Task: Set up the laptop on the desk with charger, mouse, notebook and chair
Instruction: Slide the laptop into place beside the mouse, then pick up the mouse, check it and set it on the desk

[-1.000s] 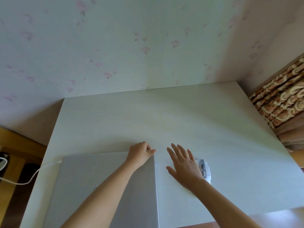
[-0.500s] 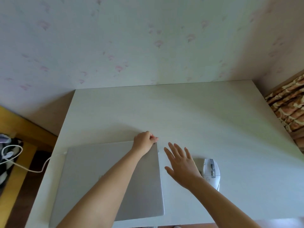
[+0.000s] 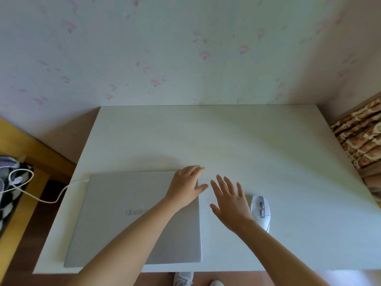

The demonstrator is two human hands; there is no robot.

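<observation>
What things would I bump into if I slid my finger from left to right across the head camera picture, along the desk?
White charger cable → closed silver laptop → left hand, resting on the laptop's far right corner → right hand, fingers spread → white mouse → patterned curtain.

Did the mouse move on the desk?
Cannot tell. The mouse lies right of the laptop, the gap much alike; the camera itself shifted.

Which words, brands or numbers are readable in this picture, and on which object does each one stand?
"AWEI": on the lid of the closed laptop, upside down from this view; the left forearm hides the rest of the word.
The mouse: no readable marking; any print there is too small to tell.
Nothing else carries text.
</observation>
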